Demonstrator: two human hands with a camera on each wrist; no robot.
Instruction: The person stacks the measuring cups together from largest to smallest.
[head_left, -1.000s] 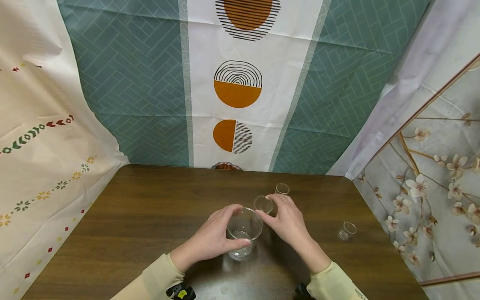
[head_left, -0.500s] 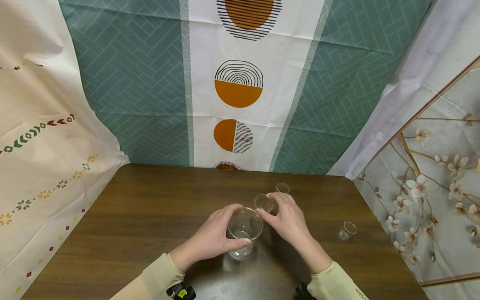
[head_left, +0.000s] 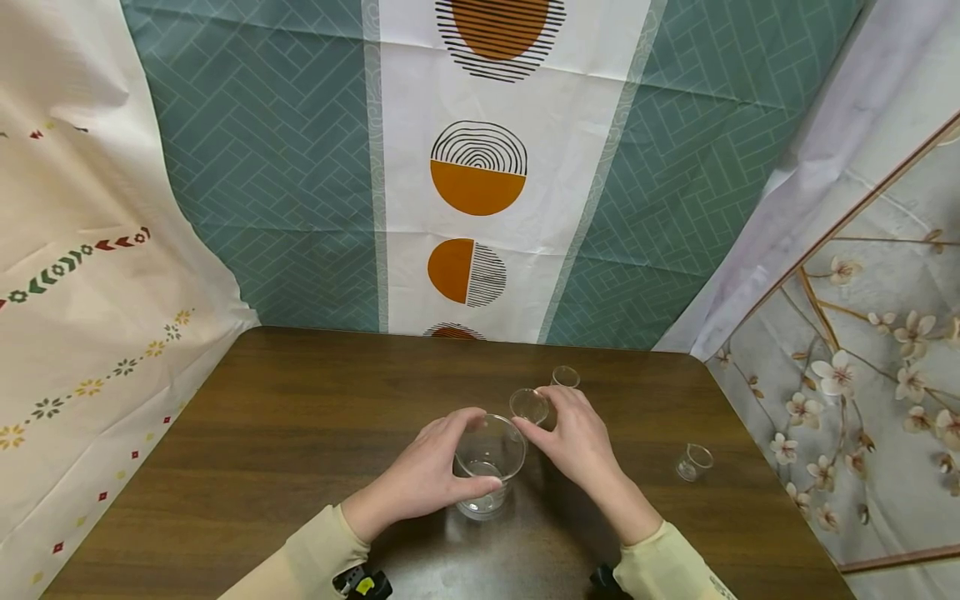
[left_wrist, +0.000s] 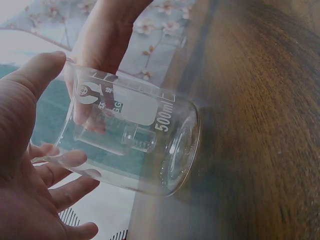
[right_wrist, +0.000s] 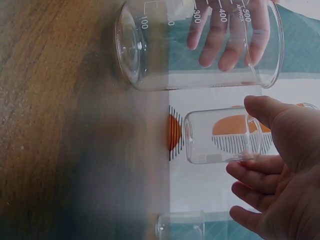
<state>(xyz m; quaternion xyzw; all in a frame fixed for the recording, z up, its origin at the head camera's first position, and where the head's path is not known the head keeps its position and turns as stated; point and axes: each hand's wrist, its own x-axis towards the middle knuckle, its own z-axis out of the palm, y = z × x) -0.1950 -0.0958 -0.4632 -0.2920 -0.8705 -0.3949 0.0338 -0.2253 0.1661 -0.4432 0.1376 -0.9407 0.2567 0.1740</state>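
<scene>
Since glass may slip (or crack), left hand (head_left: 426, 471) wisely grips large clear cylindrical beaker (left_wrist: 139, 116) up high, right hand (head_left: 576, 435) likewise small clear cylindrical beaker (right_wrist: 224, 136).

large beaker (left_wrist: 142, 115): clear, white markings | tabletop (head_left: 315, 417): brown woodgrain | sleeves (head_left: 322, 546): pale yellow | curtain (head_left: 270, 167): teal herringbone

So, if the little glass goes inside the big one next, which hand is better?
Probably the right hand: it holds the small beaker near the rim, beside the big beaker. The left hand grips the big beaker, so it could steady that.
</scene>
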